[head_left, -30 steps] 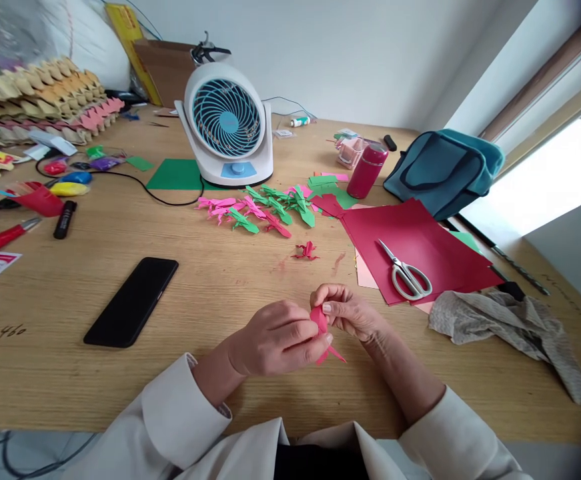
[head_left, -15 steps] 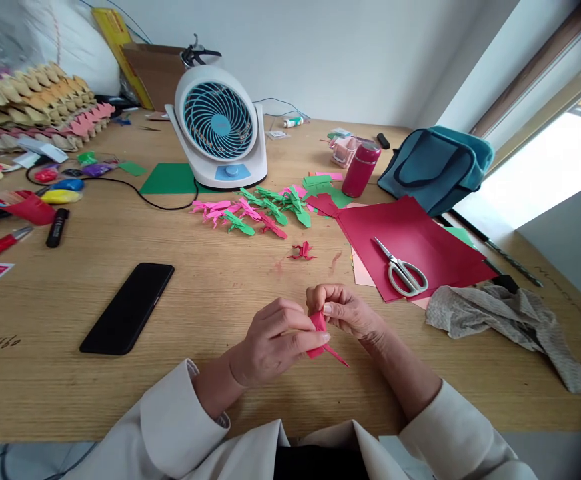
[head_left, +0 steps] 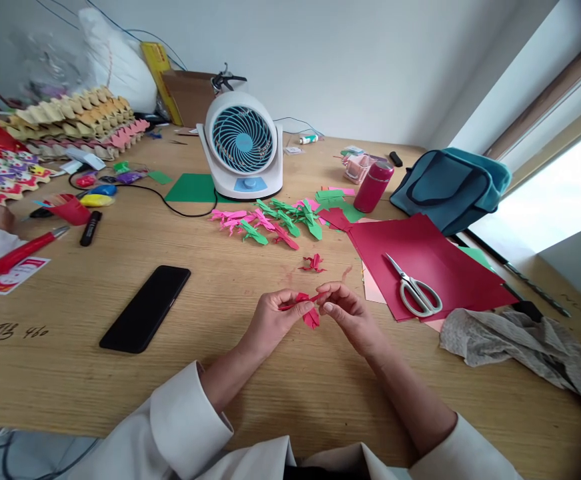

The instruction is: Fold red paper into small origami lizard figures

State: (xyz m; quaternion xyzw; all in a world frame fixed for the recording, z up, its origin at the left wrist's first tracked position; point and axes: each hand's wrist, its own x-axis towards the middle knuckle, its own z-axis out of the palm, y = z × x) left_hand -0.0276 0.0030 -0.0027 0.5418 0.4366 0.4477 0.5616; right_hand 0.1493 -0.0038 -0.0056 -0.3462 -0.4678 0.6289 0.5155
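You are pinching a small folded red paper piece (head_left: pixel 307 308) between both hands, just below the centre of the frame and just above the wooden table (head_left: pixel 250 387). Your left hand (head_left: pixel 276 316) is gripping its left end with thumb and fingertips closed on the thin strip, and your right hand (head_left: pixel 346 313) is gripping its right end the same way, the fingers curled in. The two hands are nearly touching at the fingertips.

Just above your hands, a finished red paper figure (head_left: pixel 313 263) is lying on the table alone. Farther up, a row of pink and green paper figures (head_left: pixel 270 223) is sitting in front of the white desk fan (head_left: pixel 244 145). To the right of centre, scissors (head_left: pixel 414 287) are lying on a stack of red paper sheets (head_left: pixel 420 250). A black phone (head_left: pixel 146 307) is lying left of centre, well apart from your hands.
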